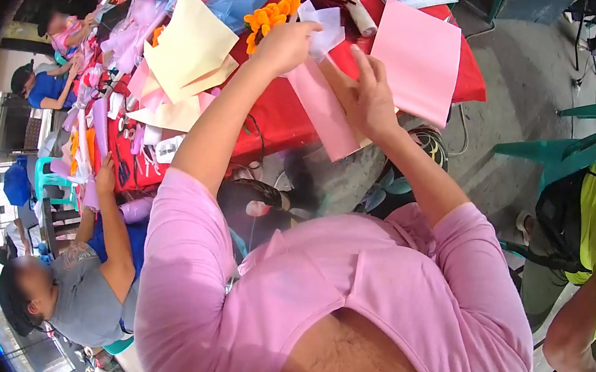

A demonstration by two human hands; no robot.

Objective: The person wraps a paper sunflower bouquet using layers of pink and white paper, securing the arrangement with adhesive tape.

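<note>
My left hand [282, 46] reaches over the red table with its fingers closed on a small, pale translucent wrapping sheet [326, 39]. Right beside that hand, at its left, are orange fuzzy flowers [265, 20]; whether it touches them I cannot tell. My right hand [369, 100] is at the right of the pale sheet, its thumb and fingers apart. Below it lies a folded pink paper strip [324, 112], partly covered by the hand. A larger pink paper sheet [419, 61] lies farther right.
Cream paper sheets [190, 48] are spread left of my left arm. Scissors [146, 161] lie by the near left table edge. A white roll [359, 13] sits at the back. Co-workers sit along the left; a green chair [577, 155] and a person in yellow-green are at right.
</note>
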